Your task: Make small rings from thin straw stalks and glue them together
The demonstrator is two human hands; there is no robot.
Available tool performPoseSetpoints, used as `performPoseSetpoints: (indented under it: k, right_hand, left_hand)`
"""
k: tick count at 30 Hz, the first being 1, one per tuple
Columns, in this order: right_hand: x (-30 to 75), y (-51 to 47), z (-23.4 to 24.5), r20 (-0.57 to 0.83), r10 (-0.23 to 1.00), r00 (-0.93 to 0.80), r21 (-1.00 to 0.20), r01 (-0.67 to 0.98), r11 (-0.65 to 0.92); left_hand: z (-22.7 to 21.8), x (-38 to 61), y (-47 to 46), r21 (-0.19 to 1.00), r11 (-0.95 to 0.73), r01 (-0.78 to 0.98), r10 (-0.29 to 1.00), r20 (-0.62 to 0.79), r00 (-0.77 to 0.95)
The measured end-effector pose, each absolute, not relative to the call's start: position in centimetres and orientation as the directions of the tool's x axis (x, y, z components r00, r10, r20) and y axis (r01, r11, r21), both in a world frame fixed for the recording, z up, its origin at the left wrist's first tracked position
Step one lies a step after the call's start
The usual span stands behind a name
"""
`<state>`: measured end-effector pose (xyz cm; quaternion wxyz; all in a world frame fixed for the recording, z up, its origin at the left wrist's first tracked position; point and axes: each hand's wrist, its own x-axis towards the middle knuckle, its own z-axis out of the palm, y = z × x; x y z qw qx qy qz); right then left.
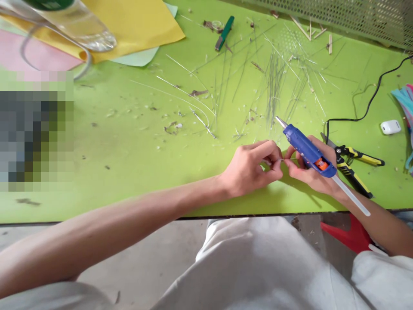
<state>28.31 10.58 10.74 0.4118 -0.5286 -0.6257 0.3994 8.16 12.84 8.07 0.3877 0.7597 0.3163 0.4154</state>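
My left hand [251, 168] pinches a very thin pale strand [288, 160] between its fingertips, just above the green table top [155, 129]. The strand reaches across to my right hand [311, 172], which grips a blue hot glue gun [306, 148] with an orange trigger part. The gun's metal nozzle [281, 122] points up and left, toward a spread of thin pale fibres [274, 86]. A translucent glue stick [351, 196] projects from the gun's rear. The hands nearly touch, and their fingers hide part of the strand.
Yellow-and-black snips [353, 163] lie beside my right hand, near a black cord [364, 107] and a white earbud case [390, 127]. A green-handled tool [224, 32], a plastic bottle [74, 21], yellow paper [129, 26] and a perforated metal panel [338, 17] lie farther back.
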Motion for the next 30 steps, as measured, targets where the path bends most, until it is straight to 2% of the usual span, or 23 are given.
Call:
performPoseSetpoints:
  k: [12, 20, 26, 30]
  right_hand:
    - [28.4, 10.7, 11.0, -0.006, 0.998, -0.064, -0.943, 0.332, 0.015]
    - [27.9, 10.9, 11.8, 0.017, 0.999, -0.047, -0.924, 0.38, 0.034]
    - [28.2, 10.7, 11.7, -0.027, 0.997, -0.071, -0.927, 0.374, 0.001]
    - [28.3, 10.7, 11.2, -0.009, 0.997, -0.081, -0.945, 0.327, 0.018]
  left_hand:
    - [8.5, 8.3, 12.9, 0.975, -0.196, 0.109, 0.887, 0.128, 0.444]
    - [8.0, 8.6, 13.2, 0.992, -0.125, -0.01, 0.893, 0.116, 0.434]
    - [8.4, 8.5, 13.1, 0.998, -0.07, -0.008, 0.889, 0.066, 0.454]
    - [8.7, 8.4, 13.0, 0.999, -0.022, 0.034, 0.888, 0.004, 0.46]
